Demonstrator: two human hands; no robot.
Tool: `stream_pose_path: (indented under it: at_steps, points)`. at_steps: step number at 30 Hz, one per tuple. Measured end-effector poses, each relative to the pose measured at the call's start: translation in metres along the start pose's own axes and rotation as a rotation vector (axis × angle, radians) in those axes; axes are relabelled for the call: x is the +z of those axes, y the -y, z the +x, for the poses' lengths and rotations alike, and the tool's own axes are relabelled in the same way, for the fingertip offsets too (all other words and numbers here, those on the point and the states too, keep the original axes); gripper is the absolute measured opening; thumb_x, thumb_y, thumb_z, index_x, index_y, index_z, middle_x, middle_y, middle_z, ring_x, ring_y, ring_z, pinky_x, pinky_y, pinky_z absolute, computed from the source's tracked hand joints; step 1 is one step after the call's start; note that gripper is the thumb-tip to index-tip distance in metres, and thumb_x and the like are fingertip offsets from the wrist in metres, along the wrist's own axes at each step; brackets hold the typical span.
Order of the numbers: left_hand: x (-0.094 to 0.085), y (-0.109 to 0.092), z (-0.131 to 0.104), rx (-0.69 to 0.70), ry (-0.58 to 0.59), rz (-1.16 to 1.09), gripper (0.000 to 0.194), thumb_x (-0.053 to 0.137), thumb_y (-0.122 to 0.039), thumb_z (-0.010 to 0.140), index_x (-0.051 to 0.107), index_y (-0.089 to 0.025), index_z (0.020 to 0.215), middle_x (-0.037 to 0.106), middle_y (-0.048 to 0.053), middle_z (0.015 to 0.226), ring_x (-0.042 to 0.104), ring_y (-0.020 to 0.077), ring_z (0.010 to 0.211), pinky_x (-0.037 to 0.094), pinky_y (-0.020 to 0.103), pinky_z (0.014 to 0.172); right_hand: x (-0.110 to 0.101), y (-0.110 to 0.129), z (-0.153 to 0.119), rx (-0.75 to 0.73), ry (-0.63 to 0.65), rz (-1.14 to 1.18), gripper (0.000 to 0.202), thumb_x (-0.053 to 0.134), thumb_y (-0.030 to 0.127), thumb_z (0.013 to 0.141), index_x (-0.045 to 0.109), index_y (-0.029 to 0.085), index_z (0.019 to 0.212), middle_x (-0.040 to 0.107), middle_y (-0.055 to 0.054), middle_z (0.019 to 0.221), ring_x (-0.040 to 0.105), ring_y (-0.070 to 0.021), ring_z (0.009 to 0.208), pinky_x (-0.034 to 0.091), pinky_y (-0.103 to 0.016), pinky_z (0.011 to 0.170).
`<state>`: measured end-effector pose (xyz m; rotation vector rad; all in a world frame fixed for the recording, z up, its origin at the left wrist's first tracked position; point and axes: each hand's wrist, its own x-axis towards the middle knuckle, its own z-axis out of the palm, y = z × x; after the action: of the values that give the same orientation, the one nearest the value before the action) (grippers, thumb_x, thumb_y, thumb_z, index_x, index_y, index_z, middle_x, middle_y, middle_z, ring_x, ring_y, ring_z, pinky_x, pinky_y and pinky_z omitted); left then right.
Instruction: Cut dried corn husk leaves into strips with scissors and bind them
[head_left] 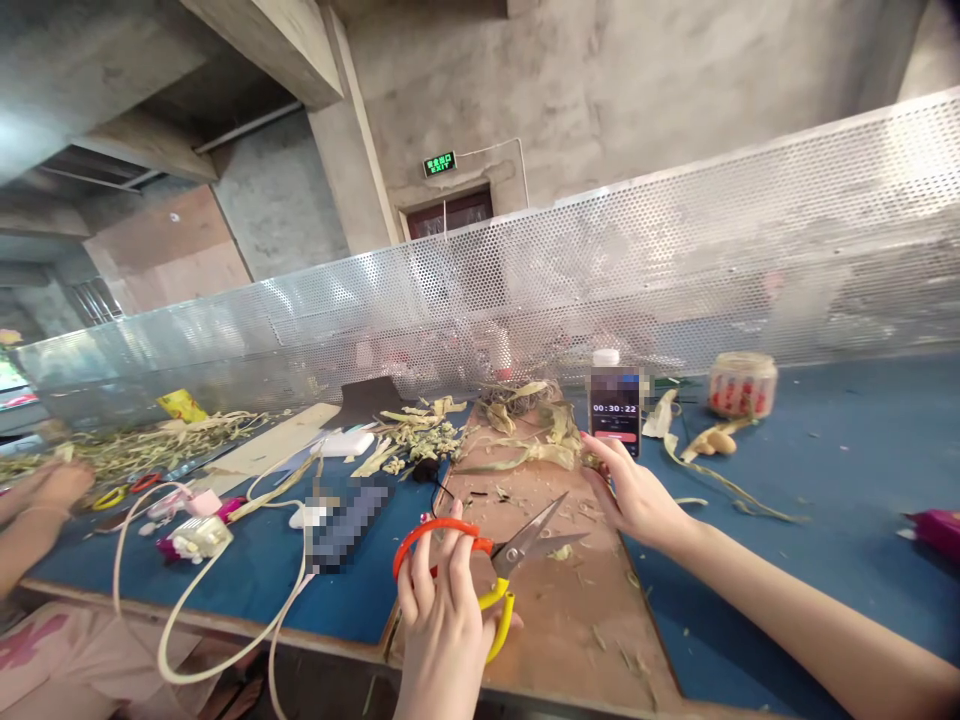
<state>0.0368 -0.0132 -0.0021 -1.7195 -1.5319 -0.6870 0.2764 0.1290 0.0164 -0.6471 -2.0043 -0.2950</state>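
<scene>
My left hand [446,610] holds a pair of scissors [517,548] with one red and one yellow handle loop, its fingers through the loops. The steel blades are parted and point right over the brown board [555,610]. My right hand [626,490] is at the board's right edge, beside dried leaves [551,440] and just below an upright phone [616,410] showing a timer. Its fingers are bent toward the leaves, and whatever lies between them is too hidden to make out.
A jar [742,385] stands at the right back before a perforated metal screen [675,240]. White cables [180,600], a power strip [202,535] and dried stalks [172,440] lie left. Another person's hand [56,490] is at far left.
</scene>
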Motion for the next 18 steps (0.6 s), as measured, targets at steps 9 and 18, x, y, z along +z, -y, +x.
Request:
stream_pose_path:
  at_steps: [9, 18]
  points:
    - [0.004, 0.005, -0.007, -0.324, -0.276, -0.485, 0.054, 0.065, -0.036, 0.072, 0.038, -0.020, 0.116, 0.053, 0.018, 0.124, 0.047, 0.0331, 0.117, 0.038, 0.053, 0.093, -0.001, 0.011, 0.002, 0.011, 0.088, 0.026, 0.045, 0.036, 0.019, 0.093, 0.024, 0.018, 0.136, 0.053, -0.013, 0.103, 0.061, -0.0189, 0.077, 0.052, -0.031, 0.064]
    - [0.006, 0.000, 0.000, -0.800, -0.203, -0.914, 0.029, 0.070, -0.038, 0.058, 0.058, -0.022, 0.079, 0.058, -0.003, 0.055, 0.056, 0.0151, 0.046, 0.048, 0.028, 0.044, 0.001, 0.022, 0.004, -0.067, 0.155, 0.050, 0.040, 0.035, 0.020, 0.094, 0.030, 0.016, 0.133, 0.057, -0.011, 0.096, 0.062, -0.0174, 0.076, 0.053, -0.030, 0.063]
